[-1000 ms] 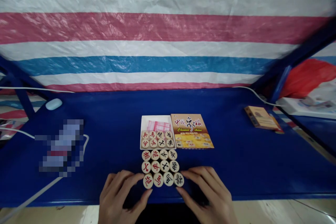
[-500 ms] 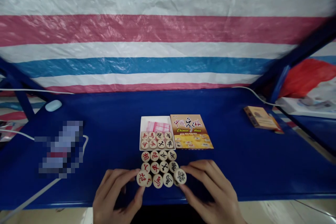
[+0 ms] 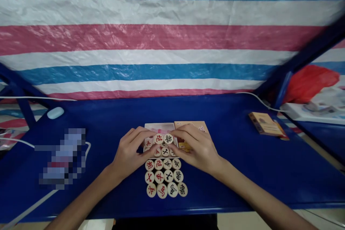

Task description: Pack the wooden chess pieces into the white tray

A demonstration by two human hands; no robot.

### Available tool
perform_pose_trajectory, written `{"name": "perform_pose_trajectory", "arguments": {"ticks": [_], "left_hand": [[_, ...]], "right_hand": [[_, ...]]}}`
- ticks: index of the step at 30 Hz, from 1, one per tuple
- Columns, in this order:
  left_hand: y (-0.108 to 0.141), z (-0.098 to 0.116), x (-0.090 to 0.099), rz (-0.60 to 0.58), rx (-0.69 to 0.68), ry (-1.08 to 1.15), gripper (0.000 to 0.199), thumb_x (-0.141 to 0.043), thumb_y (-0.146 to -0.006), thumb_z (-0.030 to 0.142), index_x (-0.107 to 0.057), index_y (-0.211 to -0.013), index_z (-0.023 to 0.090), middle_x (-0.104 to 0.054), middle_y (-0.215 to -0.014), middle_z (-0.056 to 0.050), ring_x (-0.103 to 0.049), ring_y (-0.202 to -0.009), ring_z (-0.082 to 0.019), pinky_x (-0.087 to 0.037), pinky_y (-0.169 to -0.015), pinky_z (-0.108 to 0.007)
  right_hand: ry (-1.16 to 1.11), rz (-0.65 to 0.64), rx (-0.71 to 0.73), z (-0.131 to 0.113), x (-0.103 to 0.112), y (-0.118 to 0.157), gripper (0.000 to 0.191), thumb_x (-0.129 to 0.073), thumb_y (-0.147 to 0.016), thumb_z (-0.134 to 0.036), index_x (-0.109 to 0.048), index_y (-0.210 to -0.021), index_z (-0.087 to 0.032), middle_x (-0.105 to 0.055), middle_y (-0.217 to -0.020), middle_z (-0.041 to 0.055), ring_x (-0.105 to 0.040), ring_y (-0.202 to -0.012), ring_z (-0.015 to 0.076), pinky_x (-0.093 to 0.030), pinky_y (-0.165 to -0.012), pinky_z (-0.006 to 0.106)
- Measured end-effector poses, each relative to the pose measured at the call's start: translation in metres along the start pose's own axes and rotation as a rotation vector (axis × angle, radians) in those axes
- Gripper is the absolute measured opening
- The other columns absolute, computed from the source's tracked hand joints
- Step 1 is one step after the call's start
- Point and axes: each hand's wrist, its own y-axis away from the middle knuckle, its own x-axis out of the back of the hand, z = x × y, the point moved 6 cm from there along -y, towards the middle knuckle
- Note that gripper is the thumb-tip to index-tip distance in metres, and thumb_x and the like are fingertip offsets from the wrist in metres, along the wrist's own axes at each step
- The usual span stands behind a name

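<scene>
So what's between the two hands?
The head view shows a red-marked piece and a black-marked piece, side by side, between the left hand and right hand.

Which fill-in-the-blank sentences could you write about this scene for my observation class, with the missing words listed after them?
1. The left hand holds a round piece whose character is coloured ____.
2. The right hand holds a second piece whose character is coloured ____.
3. Between the white box and the table's near edge, each row of pieces has ____ pieces.
4. The table's surface is coloured ____.

Missing words: red; black; four; blue.
</scene>
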Motion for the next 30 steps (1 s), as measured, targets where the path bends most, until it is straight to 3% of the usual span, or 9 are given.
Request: {"name": "perform_pose_trajectory", "arguments": {"ticks": [11,22,30], "left_hand": [[0.016,-0.006,-0.013,-0.09,0.035,0.086,0.032,-0.077,-0.087,0.019,-0.065,-0.117,0.022,-0.068,-0.101,-0.002,-0.062,-0.076,-0.01,-0.052,-0.071,-0.026],[0.014,-0.007,-0.009,-0.039,0.091,0.174,0.036,-0.073,-0.09,0.016,-0.068,-0.126,0.024,-0.07,-0.107,-0.003,-0.062,-0.073,-0.008,-0.056,-0.072,-0.025],[0.014,-0.007,-0.012,-0.061,0.124,0.217,0.03,-0.076,-0.089,0.021,-0.071,-0.119,0.023,-0.07,-0.096,-0.002,-0.061,-0.071,-0.009,-0.055,-0.068,-0.025]], "right_hand": [[-0.111,-0.034,-0.053,0.003,-0.011,0.007,0.026,-0.072,-0.092,-0.025,-0.064,-0.115,-0.017,-0.07,-0.1,0.0074,-0.066,-0.094,0.0191,-0.056,-0.079,0.034],[-0.114,-0.048,-0.031,0.002,-0.013,0.008,0.029,-0.069,-0.093,-0.023,-0.064,-0.122,-0.019,-0.073,-0.106,0.0064,-0.067,-0.1,0.0193,-0.056,-0.084,0.035],[-0.131,-0.033,-0.036,0.001,-0.012,0.01,0.034,-0.07,-0.093,-0.021,-0.064,-0.126,-0.02,-0.073,-0.108,0.006,-0.068,-0.1,0.0188,-0.058,-0.084,0.035]]}}
